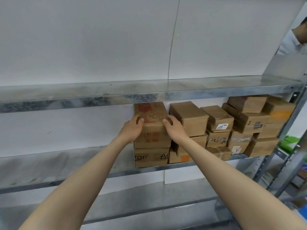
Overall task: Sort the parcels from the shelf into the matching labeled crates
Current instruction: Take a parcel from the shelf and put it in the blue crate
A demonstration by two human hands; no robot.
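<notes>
The metal shelf [66, 156] fills the view, with several boards one above another and a white wall behind. On the middle board, from the centre to the right end, brown cardboard parcels [245, 123] are stacked in two or three layers, touching each other. At the left end of this pile stands the parcel with red print [152, 130], on top of a box with black letters [151, 157]. Both bare arms reach forward to it. The left hand [132, 128] holds its left side and the right hand [173, 127] holds its right side; each grip is closed around the upper edge, with fingers curled on the cardboard. At the far upper right a person [295, 42] is partly visible. A small white label [222, 126] is on one parcel further to the right.
</notes>
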